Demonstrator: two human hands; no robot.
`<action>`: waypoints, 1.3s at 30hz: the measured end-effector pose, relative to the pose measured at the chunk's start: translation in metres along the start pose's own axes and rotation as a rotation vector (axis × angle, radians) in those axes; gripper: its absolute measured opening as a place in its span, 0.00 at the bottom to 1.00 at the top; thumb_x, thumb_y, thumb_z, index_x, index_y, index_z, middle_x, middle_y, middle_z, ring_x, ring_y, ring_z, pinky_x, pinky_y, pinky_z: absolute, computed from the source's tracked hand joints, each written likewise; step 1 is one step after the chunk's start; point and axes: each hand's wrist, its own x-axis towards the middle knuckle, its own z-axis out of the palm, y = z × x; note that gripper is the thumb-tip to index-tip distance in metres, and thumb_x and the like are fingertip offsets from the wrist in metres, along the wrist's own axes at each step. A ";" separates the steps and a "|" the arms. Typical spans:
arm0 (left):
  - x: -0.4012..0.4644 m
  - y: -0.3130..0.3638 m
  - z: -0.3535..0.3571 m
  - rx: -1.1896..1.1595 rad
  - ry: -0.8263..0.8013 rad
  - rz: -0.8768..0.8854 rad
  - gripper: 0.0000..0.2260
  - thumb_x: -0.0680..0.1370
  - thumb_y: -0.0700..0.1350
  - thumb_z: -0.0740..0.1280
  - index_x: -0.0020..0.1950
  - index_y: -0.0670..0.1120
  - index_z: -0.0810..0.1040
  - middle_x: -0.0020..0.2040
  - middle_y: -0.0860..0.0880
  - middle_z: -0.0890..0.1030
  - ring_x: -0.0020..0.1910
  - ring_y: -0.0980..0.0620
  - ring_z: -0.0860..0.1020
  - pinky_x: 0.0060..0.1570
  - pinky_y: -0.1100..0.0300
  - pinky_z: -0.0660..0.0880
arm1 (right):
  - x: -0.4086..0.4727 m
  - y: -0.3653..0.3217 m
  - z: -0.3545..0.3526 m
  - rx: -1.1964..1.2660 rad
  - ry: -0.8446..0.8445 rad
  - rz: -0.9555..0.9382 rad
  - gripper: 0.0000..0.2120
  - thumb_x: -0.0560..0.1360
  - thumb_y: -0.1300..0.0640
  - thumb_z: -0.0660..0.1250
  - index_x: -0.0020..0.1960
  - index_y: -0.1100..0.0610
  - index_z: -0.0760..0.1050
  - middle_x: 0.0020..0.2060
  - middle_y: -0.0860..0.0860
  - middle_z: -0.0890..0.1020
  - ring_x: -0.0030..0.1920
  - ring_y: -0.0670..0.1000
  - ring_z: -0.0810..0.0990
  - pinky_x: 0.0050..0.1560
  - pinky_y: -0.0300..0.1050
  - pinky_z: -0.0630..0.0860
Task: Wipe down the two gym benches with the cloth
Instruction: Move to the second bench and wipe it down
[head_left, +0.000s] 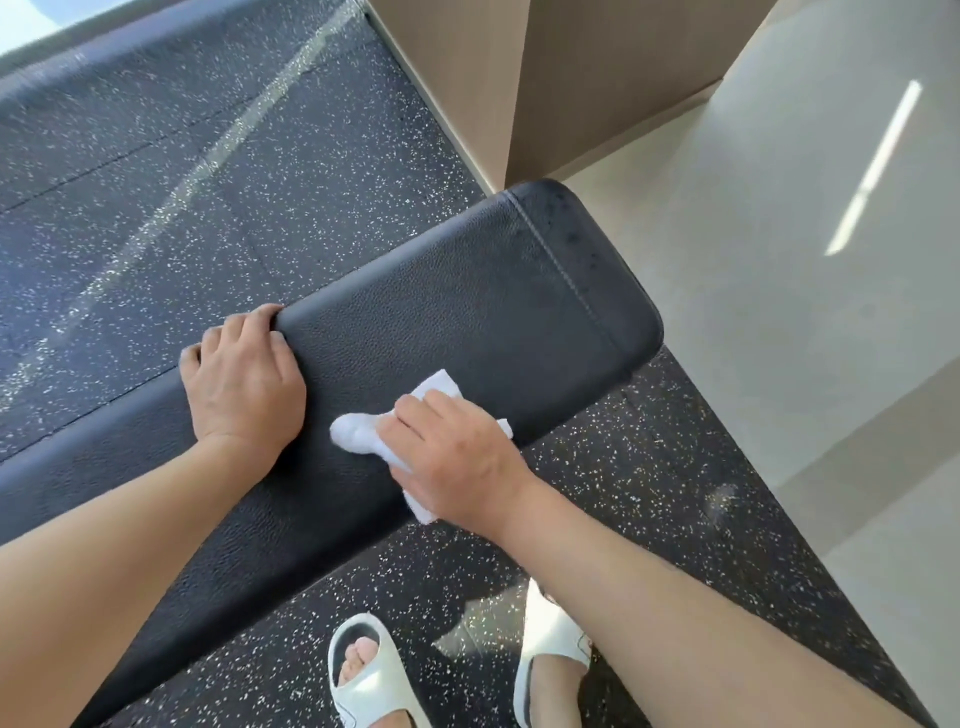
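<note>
Your right hand (457, 457) presses the white cloth (358, 434) flat onto the black padded bench (467, 306), near the pad's near edge. The grip here: fingers bent over the cloth, holding it down against the pad; bunched folds stick out to the left of your fingers, a corner shows beyond them, and another corner hangs off below your wrist. Your left hand (241, 384) sits just beside the cloth on the same bench, its fingers curled over the far edge of the pad, gripping it.

Surroundings: the bench runs diagonally, its rounded, stitched end (582, 254) pointing toward a pale tiled floor (779, 260). A speckled dark rubber floor (156, 182) lies on both sides of the pad. A beige wall corner (519, 88) stands beyond the bench end. Your feet, in white slide sandals (369, 670), stand near the pad's near side.

Limits: the bench frame is hidden under the pad; its other end is cut off at the lower left. Only one bench is in view. Your right forearm covers part of the right sandal.
</note>
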 end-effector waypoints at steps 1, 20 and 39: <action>0.000 0.000 0.000 0.002 0.004 0.006 0.19 0.86 0.48 0.52 0.74 0.49 0.71 0.67 0.42 0.78 0.66 0.36 0.73 0.71 0.36 0.63 | -0.005 0.022 -0.009 -0.029 0.021 0.018 0.03 0.75 0.60 0.68 0.47 0.58 0.80 0.41 0.54 0.78 0.39 0.56 0.74 0.40 0.50 0.73; -0.005 0.037 -0.021 0.032 -0.178 0.121 0.29 0.79 0.49 0.51 0.79 0.43 0.65 0.75 0.37 0.70 0.72 0.33 0.68 0.74 0.36 0.63 | -0.020 0.026 -0.011 0.040 0.050 0.100 0.04 0.74 0.59 0.69 0.47 0.57 0.81 0.41 0.52 0.79 0.40 0.54 0.74 0.44 0.47 0.71; 0.074 0.169 0.033 -0.049 0.007 -0.229 0.23 0.81 0.54 0.48 0.41 0.46 0.78 0.41 0.44 0.78 0.44 0.40 0.73 0.53 0.44 0.67 | -0.003 0.178 -0.060 -0.104 0.141 0.449 0.09 0.80 0.52 0.68 0.46 0.57 0.77 0.40 0.52 0.75 0.40 0.54 0.72 0.35 0.47 0.70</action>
